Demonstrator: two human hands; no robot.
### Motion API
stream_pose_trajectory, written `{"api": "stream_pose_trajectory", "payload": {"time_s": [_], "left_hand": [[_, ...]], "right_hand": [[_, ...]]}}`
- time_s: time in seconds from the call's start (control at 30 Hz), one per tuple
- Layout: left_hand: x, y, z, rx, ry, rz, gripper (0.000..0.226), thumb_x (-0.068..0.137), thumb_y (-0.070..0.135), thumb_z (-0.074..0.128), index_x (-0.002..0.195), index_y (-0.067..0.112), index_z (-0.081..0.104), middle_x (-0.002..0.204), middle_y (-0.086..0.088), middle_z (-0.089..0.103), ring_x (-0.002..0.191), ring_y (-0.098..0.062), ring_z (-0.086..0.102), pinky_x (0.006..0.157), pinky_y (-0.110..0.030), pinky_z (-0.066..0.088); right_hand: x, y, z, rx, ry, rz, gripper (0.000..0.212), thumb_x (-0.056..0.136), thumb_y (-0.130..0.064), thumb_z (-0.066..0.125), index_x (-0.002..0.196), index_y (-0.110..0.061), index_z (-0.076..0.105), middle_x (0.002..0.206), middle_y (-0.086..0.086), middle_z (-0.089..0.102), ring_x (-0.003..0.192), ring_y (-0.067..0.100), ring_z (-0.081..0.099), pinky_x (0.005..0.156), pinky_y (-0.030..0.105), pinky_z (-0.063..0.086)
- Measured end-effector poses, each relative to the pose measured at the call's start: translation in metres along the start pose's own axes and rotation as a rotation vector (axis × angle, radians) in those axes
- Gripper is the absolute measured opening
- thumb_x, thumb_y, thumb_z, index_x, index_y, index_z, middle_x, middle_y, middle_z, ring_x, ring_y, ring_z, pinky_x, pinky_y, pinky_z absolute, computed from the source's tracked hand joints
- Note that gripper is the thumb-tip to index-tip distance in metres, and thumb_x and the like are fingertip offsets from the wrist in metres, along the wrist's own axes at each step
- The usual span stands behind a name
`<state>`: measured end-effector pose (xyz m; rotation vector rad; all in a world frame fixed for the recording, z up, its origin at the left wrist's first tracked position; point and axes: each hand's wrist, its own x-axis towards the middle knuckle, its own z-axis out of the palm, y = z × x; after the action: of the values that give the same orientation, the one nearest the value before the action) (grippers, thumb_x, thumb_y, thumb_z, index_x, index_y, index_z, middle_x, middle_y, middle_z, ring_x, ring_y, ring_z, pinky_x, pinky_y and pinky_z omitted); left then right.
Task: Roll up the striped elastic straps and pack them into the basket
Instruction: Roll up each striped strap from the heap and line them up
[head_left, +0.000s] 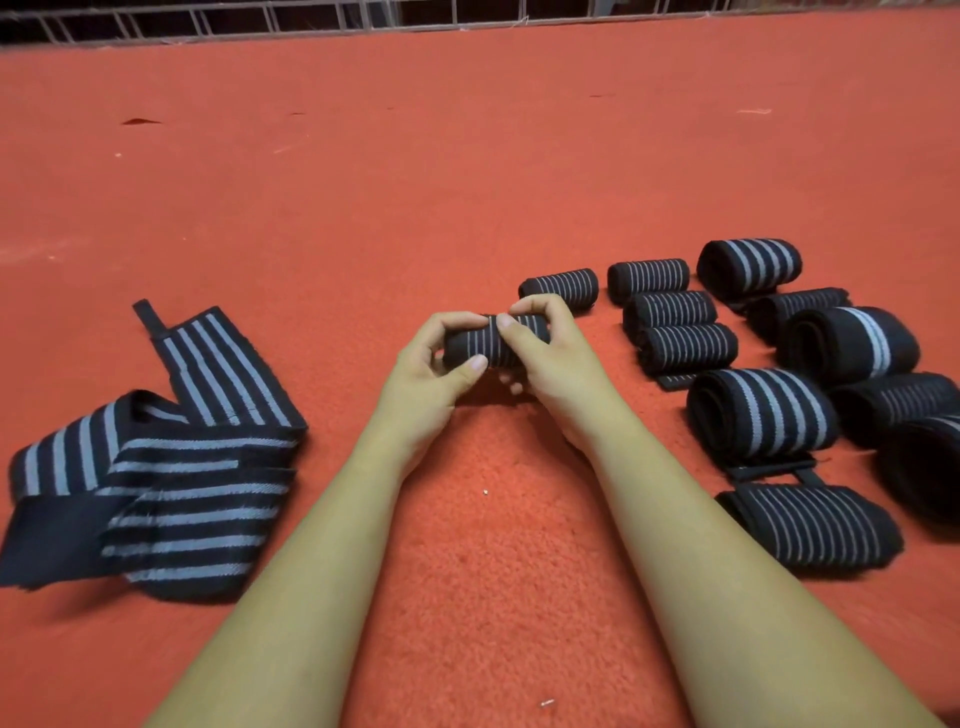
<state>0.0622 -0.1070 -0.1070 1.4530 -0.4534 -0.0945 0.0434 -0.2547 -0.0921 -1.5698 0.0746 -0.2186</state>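
A small rolled black strap with thin pale stripes (488, 343) is held just above the red carpet at the centre. My left hand (431, 369) grips its left end, thumb across the front. My right hand (545, 348) grips its right part, fingers curled over the top. A loose, unrolled wide strap with grey stripes (171, 467) lies crumpled at the left. Several rolled straps (758, 410) lie in rows at the right. No basket is in view.
The red carpet (467, 171) stretches far ahead. A white wire grid fence (332, 15) runs along the top edge. Small scraps and specks lie scattered on the carpet.
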Motion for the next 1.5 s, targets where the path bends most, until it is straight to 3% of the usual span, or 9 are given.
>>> {"api": "stream_pose_trajectory", "payload": {"time_s": [0.13, 0.27, 0.33, 0.5, 0.8, 0.97, 1.1, 1.3, 1.5], "left_hand": [[-0.004, -0.001, 0.013, -0.034, 0.033, -0.046, 0.022, 0.087, 0.022, 0.068, 0.108, 0.028, 0.068, 0.105, -0.002, 0.063, 0.096, -0.017, 0.059, 0.092, -0.037, 0.054], [0.008, 0.003, 0.029, 0.089, 0.093, -0.044, 0.031, 0.093, -0.001, 0.063, 0.11, 0.024, 0.057, 0.101, -0.006, 0.062, 0.073, -0.007, 0.059, 0.065, -0.018, 0.052], [0.02, 0.002, 0.04, 0.127, 0.112, -0.085, 0.035, 0.091, -0.004, 0.065, 0.112, 0.019, 0.048, 0.1, -0.01, 0.062, 0.07, -0.007, 0.059, 0.062, -0.017, 0.049], [0.048, -0.012, 0.065, 0.308, 0.102, -0.111, 0.039, 0.083, 0.001, 0.073, 0.1, 0.028, 0.051, 0.106, -0.005, 0.064, 0.093, -0.028, 0.068, 0.089, -0.046, 0.056], [0.05, -0.021, 0.062, 0.657, 0.156, -0.027, 0.048, 0.082, 0.023, 0.076, 0.126, 0.017, 0.06, 0.119, -0.005, 0.064, 0.105, -0.021, 0.062, 0.096, -0.034, 0.048], [0.025, 0.013, 0.014, 0.751, 0.146, -0.006, 0.024, 0.089, 0.016, 0.07, 0.112, 0.012, 0.063, 0.111, -0.008, 0.063, 0.089, -0.015, 0.06, 0.086, -0.021, 0.044], [-0.016, 0.053, -0.052, 0.9, 0.164, -0.015, 0.009, 0.091, 0.013, 0.066, 0.1, 0.013, 0.068, 0.1, -0.004, 0.07, 0.092, -0.017, 0.061, 0.084, -0.024, 0.042], [-0.088, 0.092, -0.137, 1.2, 0.296, -0.01, 0.006, 0.089, 0.019, 0.063, 0.085, 0.023, 0.064, 0.087, 0.006, 0.066, 0.09, -0.021, 0.064, 0.09, -0.04, 0.047], [-0.142, 0.07, -0.179, 1.345, 0.252, -0.148, 0.029, 0.089, 0.036, 0.068, 0.116, 0.028, 0.066, 0.123, 0.006, 0.054, 0.126, -0.016, 0.047, 0.104, -0.041, 0.034]], "right_hand": [[0.003, 0.004, -0.009, -0.03, 0.107, 0.028, 0.033, 0.094, -0.028, 0.066, 0.116, -0.013, 0.047, 0.095, 0.009, 0.061, 0.07, 0.014, 0.057, 0.049, 0.017, 0.044], [0.007, 0.007, -0.014, -0.179, 0.257, -0.013, 0.042, 0.082, -0.046, 0.059, 0.117, -0.023, 0.055, 0.113, 0.01, 0.065, 0.101, 0.026, 0.064, 0.092, 0.044, 0.052], [0.007, 0.006, -0.021, -0.28, 0.356, -0.046, 0.04, 0.092, -0.034, 0.059, 0.128, -0.017, 0.056, 0.123, 0.012, 0.061, 0.113, 0.025, 0.059, 0.1, 0.032, 0.043], [0.002, 0.012, -0.039, -0.351, 0.555, -0.102, 0.03, 0.096, -0.017, 0.058, 0.124, -0.01, 0.049, 0.116, 0.01, 0.062, 0.107, 0.027, 0.058, 0.077, 0.019, 0.031], [0.009, 0.02, -0.037, -0.56, 0.491, -0.063, 0.046, 0.093, -0.014, 0.056, 0.138, -0.005, 0.052, 0.141, 0.015, 0.052, 0.134, 0.028, 0.044, 0.113, 0.032, 0.028], [-0.008, 0.011, -0.029, -0.642, 0.491, -0.161, 0.045, 0.088, -0.009, 0.056, 0.132, 0.0, 0.055, 0.148, 0.019, 0.041, 0.142, 0.03, 0.035, 0.12, 0.034, 0.022], [-0.033, 0.003, 0.003, -0.704, 0.273, -0.182, 0.035, 0.083, -0.009, 0.055, 0.115, 0.001, 0.062, 0.125, 0.019, 0.054, 0.124, 0.033, 0.049, 0.11, 0.034, 0.032], [-0.074, -0.015, 0.085, -0.799, -0.268, -0.017, 0.053, 0.083, -0.026, 0.071, 0.131, -0.009, 0.054, 0.121, 0.012, 0.05, 0.109, 0.025, 0.054, 0.098, 0.025, 0.037], [-0.102, -0.024, 0.149, -0.701, -0.444, -0.064, 0.049, 0.085, -0.033, 0.075, 0.124, -0.008, 0.06, 0.113, 0.008, 0.067, 0.103, 0.023, 0.063, 0.093, 0.031, 0.047]]}}
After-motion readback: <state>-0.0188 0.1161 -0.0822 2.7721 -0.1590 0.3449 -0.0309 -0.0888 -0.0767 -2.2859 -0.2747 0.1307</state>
